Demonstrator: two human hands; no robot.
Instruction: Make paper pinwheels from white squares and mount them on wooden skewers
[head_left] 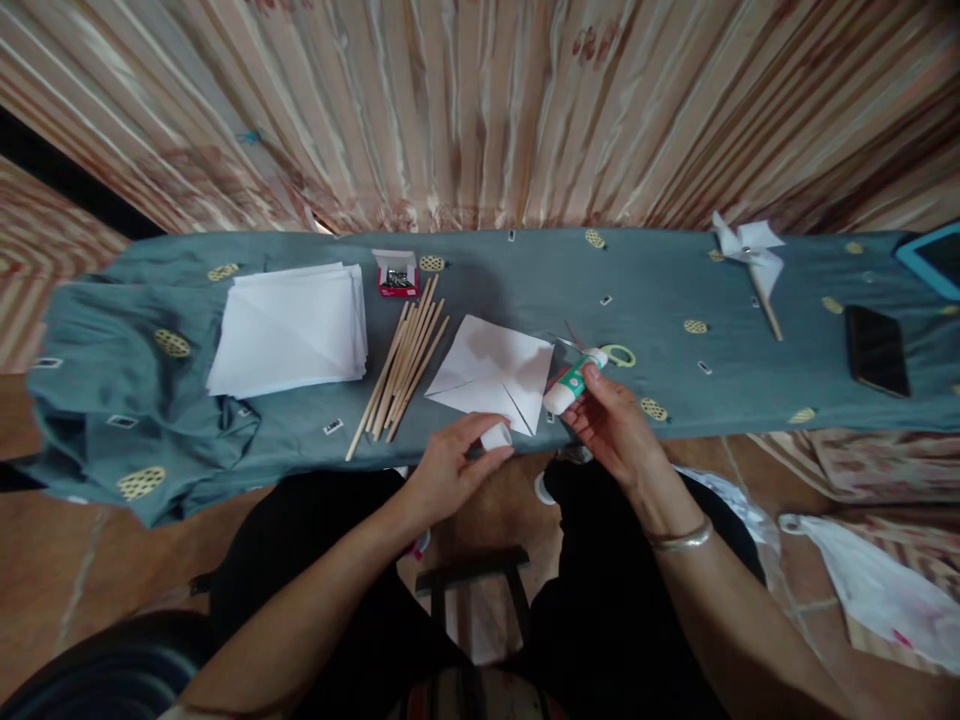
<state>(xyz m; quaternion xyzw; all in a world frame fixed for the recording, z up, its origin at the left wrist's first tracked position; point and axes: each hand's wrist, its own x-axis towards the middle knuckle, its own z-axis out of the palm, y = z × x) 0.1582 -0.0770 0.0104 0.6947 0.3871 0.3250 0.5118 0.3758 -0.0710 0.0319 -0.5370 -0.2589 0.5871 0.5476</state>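
Note:
My right hand (611, 425) is closed round a green and white glue stick (571, 383), held just over the near edge of the table. My left hand (450, 465) pinches its small white cap (496, 436) a little to the left. A cut square of white paper (495, 372) lies flat on the grey-blue cloth (525, 275) just beyond both hands. Scissors with a yellow-green handle (616, 354) lie to the right of that paper.
A bundle of wooden sticks (401, 365) and a stack of white paper (292, 325) lie to the left. A red box of pins (397, 274) sits behind the sticks. A finished paper pinwheel (754, 260), a dark phone (876, 350) and a blue tray (934, 258) are at the right.

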